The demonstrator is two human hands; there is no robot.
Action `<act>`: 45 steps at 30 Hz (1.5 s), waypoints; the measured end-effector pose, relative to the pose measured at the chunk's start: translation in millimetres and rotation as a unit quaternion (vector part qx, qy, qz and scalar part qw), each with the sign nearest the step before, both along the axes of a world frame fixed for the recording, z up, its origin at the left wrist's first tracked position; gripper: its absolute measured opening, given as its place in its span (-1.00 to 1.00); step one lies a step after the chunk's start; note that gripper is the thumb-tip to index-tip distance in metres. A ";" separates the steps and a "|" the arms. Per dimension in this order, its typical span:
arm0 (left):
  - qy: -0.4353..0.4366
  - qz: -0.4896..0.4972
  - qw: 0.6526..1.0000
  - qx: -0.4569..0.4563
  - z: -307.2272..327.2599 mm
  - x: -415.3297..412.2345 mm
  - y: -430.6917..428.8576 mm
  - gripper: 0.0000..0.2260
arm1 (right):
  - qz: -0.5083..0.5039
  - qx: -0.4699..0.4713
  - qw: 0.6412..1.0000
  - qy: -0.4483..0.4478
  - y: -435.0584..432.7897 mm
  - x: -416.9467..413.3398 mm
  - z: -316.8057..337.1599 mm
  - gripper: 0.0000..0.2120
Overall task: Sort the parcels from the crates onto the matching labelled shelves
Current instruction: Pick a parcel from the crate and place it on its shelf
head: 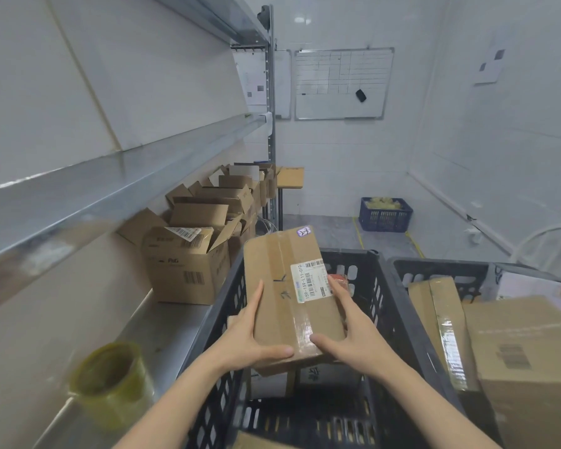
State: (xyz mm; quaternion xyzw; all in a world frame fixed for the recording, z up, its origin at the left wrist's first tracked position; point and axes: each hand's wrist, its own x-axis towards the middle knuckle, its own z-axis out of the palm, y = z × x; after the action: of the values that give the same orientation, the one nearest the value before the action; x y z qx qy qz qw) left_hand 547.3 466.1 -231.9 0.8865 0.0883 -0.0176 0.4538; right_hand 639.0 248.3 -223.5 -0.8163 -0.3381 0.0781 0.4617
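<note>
My left grip (pixel 250 335) and right grip (pixel 348 332) clasp the taped parcel (pixel 285 306) by its sides above the black crate (pixel 374 288); seemingly stiff, light.

Fine print on the label (pixel 311 280) of the parcel (pixel 282 306) is too small to read, the tape roll (pixel 110 380) at the near end of the shelf (pixel 162 322) is blurred, the red item (pixel 337 277) behind the right hand (pixel 353 332) is largely hidden, and the second crate (pixel 441 267) is cut off by the right edge.
</note>
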 end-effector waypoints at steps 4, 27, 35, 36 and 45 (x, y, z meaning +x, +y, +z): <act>-0.021 0.006 1.000 0.001 -0.7 -0.7 0.0 0.26 | 0.013 0.007 1.000 0.006 0.3 -0.3 -3.9 -0.03; -0.048 0.022 0.998 0.037 -6.4 2.5 -11.5 0.24 | 0.002 -0.056 0.998 0.022 4.0 2.5 -12.4 0.18; -0.053 0.045 0.996 0.048 -10.7 4.6 -6.3 0.22 | -0.017 -0.070 0.997 -0.037 5.1 4.2 -5.7 0.05; -0.046 0.044 0.997 0.045 -11.8 5.2 -6.2 0.22 | -0.020 -0.071 0.997 -0.033 5.4 5.0 -5.7 0.05; 0.013 0.003 0.999 0.042 -15.1 15.9 -4.9 0.23 | -0.025 -0.101 0.994 -0.026 6.9 2.5 -13.0 0.00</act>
State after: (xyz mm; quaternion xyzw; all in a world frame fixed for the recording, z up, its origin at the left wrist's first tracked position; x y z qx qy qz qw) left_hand 563.2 461.3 -247.0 0.9044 0.0977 -0.0242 0.4147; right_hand 641.5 255.2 -236.6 -0.8687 -0.3198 0.0784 0.3700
